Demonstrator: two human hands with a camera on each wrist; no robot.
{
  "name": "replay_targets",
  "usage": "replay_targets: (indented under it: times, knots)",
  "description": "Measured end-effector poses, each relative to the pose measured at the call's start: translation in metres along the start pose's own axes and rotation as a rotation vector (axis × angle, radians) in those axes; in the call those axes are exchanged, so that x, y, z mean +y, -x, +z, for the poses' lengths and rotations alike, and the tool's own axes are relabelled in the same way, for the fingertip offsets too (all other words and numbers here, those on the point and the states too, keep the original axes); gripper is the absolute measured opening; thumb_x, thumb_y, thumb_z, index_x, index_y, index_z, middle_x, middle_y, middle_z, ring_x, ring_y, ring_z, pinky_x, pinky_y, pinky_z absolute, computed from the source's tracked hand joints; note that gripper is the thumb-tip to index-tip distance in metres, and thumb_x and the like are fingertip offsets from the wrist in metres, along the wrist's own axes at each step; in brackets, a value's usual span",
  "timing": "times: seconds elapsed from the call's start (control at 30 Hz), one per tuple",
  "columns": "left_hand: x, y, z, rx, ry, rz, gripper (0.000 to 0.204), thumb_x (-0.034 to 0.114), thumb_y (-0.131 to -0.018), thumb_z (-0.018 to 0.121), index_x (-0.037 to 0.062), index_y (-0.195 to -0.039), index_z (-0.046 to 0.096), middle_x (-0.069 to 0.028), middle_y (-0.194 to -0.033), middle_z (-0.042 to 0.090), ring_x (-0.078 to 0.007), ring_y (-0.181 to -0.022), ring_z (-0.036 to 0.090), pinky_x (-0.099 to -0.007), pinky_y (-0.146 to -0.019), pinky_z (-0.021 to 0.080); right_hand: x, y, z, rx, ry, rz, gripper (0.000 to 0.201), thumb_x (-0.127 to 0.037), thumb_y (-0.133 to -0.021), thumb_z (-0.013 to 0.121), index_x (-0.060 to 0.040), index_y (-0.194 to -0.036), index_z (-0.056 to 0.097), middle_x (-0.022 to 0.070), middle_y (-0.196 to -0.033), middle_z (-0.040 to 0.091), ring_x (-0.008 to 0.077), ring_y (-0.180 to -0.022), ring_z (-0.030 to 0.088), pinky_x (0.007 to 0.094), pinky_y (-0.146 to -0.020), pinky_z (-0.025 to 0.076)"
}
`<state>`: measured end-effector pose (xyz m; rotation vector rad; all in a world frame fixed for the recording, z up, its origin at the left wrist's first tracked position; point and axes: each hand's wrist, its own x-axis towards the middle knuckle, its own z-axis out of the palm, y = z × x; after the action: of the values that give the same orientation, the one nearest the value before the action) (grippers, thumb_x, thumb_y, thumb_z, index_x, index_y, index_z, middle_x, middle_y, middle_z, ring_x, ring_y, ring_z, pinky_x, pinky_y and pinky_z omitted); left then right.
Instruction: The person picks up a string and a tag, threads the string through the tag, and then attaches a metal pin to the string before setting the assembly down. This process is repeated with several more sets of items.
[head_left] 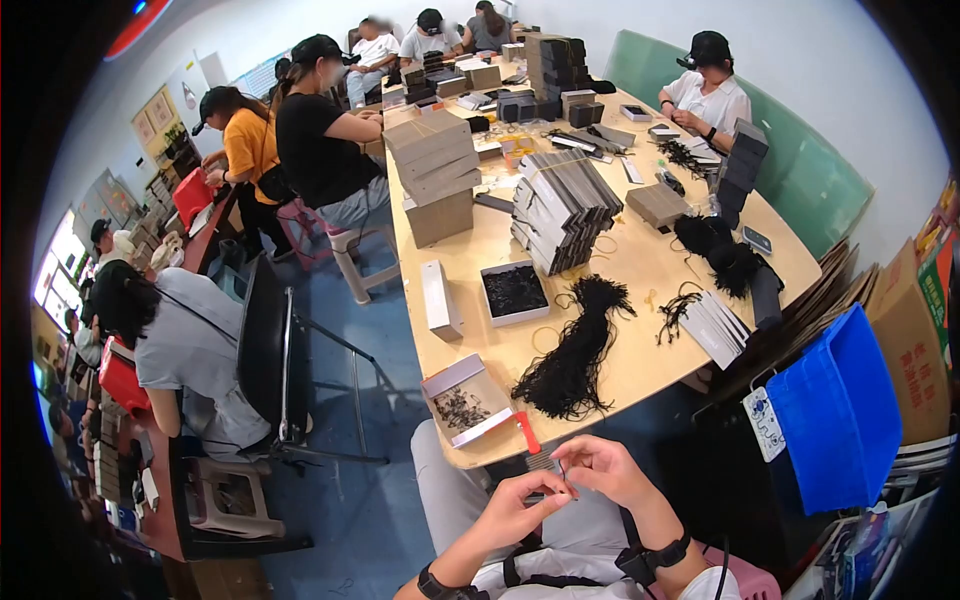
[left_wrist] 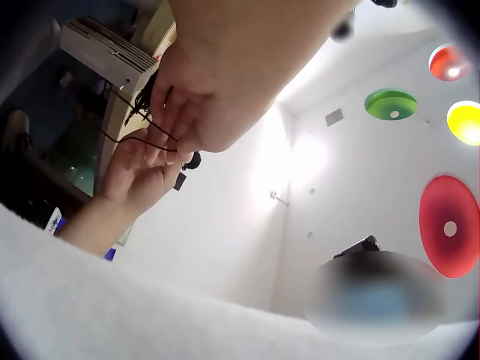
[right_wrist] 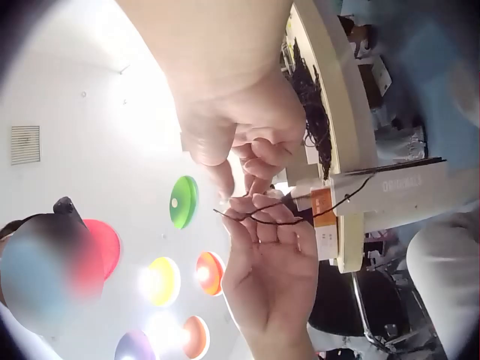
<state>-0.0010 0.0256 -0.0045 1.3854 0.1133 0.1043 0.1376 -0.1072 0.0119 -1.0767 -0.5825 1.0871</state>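
A thin black cord (left_wrist: 111, 139) (right_wrist: 350, 195) runs between the two hands, looped at their fingertips. My left hand (head_left: 522, 512) (left_wrist: 217, 90) (right_wrist: 274, 289) pinches it between thumb and fingers, palm turned up in the right wrist view. Above the lap, my right hand (head_left: 608, 470) (left_wrist: 135, 180) (right_wrist: 244, 124) meets the left at the fingertips and pinches the cord too; its fingers partly hide the crossing. A large bundle of black cords (head_left: 578, 350) lies on the table just beyond the hands. Beside it is a white box of small dark pieces (head_left: 468, 402).
On the table (head_left: 440, 325) stand a box of black items (head_left: 515, 291), an upright white box (head_left: 440, 300), a banded stack of grey boxes (head_left: 565, 210) and fanned cards (head_left: 714, 328). A blue bin (head_left: 850, 410) is at the right. Several people sit around.
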Motion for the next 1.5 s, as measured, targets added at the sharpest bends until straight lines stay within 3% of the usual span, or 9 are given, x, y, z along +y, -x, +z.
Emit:
replay_targets:
  times: [0.07,0.17,0.23,0.33,0.6,0.73,0.83,1.13,1.5]
  knots:
    - [0.004,0.002,-0.001,0.042,0.016,-0.149,0.011,0.008,-0.09,0.061,-0.0021,-0.095,0.061,-0.0095,-0.098,0.065,-0.0147,-0.095,0.06,-0.0307,-0.088,0.047,0.012,-0.01,-0.007,0.008,-0.01,0.047,0.022,-0.004,-0.084,0.067,-0.0001,-0.104,0.061,0.0013,-0.09,0.06,0.0041,-0.073,0.053,0.0171,-0.059,0.039]
    - [-0.001,0.005,-0.003,0.106,0.065,-0.102,0.011,0.008,-0.09,0.061,-0.002,-0.096,0.061,-0.0088,-0.099,0.065,-0.0137,-0.096,0.06,-0.0292,-0.089,0.047,0.013,-0.017,-0.007,-0.004,-0.062,0.148,0.008,-0.004,-0.083,0.067,-0.0018,-0.087,0.061,0.0033,-0.09,0.058,0.0059,-0.071,0.052,0.0186,-0.059,0.04]
    - [-0.006,0.006,-0.003,0.184,0.167,-0.095,0.011,0.007,-0.09,0.062,-0.0023,-0.096,0.062,-0.0083,-0.1,0.065,-0.0129,-0.097,0.06,-0.0275,-0.087,0.047,0.019,-0.017,-0.011,-0.056,-0.054,-0.052,0.008,-0.003,-0.081,0.068,-0.0016,-0.085,0.061,0.0046,-0.087,0.056,0.0081,-0.072,0.052,0.0196,-0.06,0.041]
    - [-0.002,0.007,-0.006,0.354,-0.27,-0.004,0.013,0.006,-0.089,0.063,-0.0022,-0.099,0.063,-0.0064,-0.093,0.066,-0.0105,-0.084,0.062,-0.0237,-0.072,0.05,0.003,-0.01,-0.005,-0.122,0.012,-0.047,0.01,0.0,-0.078,0.071,-0.0018,-0.083,0.062,0.0032,-0.088,0.056,0.0087,-0.078,0.053,0.0202,-0.066,0.042]
    - [-0.002,0.006,-0.003,0.304,-0.253,-0.028,0.012,0.004,-0.09,0.059,-0.0032,-0.1,0.062,-0.0036,-0.088,0.065,-0.0077,-0.078,0.059,-0.0223,-0.068,0.049,0.011,-0.015,-0.004,-0.057,0.36,0.002,0.014,-0.007,-0.076,0.076,-0.0069,-0.078,0.062,-0.0064,-0.075,0.05,0.0019,-0.064,0.04,0.0184,-0.057,0.032]
    - [-0.006,0.007,-0.001,0.215,-0.018,-0.096,0.012,0.004,-0.093,0.055,-0.0029,-0.102,0.058,-0.0031,-0.094,0.062,-0.0072,-0.086,0.057,-0.023,-0.077,0.047,0.011,-0.011,-0.005,-0.066,0.262,0.067,0.016,-0.008,-0.077,0.077,-0.0072,-0.081,0.061,-0.0063,-0.076,0.052,0.0018,-0.067,0.044,0.018,-0.059,0.035]
    - [-0.015,0.004,0.011,0.241,0.156,-0.058,0.01,0.007,-0.094,0.055,-0.0013,-0.1,0.055,-0.0002,-0.089,0.057,-0.0041,-0.082,0.051,-0.0188,-0.071,0.043,0.01,-0.008,-0.004,-0.05,0.186,0.083,0.018,-0.008,-0.078,0.076,-0.0074,-0.085,0.059,-0.0058,-0.078,0.054,0.0019,-0.07,0.048,0.0175,-0.062,0.038]
    - [-0.012,-0.003,0.014,0.174,0.177,-0.092,0.015,0.013,-0.097,0.052,-0.0012,-0.099,0.054,-0.0013,-0.088,0.058,-0.0061,-0.082,0.053,-0.0204,-0.073,0.044,0.008,0.006,-0.015,-0.014,0.124,0.071,0.018,0.0,-0.08,0.071,-0.0025,-0.092,0.058,0.0012,-0.087,0.059,0.0064,-0.073,0.055,0.0198,-0.066,0.046]
    - [-0.002,-0.01,0.004,-0.048,0.233,-0.271,0.016,0.016,-0.097,0.053,0.0006,-0.1,0.056,0.0004,-0.085,0.058,-0.0064,-0.08,0.055,-0.0217,-0.074,0.045,0.0,0.014,-0.013,-0.05,0.157,0.059,0.011,-0.011,-0.089,0.064,-0.0032,-0.093,0.059,0.0002,-0.083,0.058,0.0062,-0.069,0.051,0.0206,-0.061,0.042]
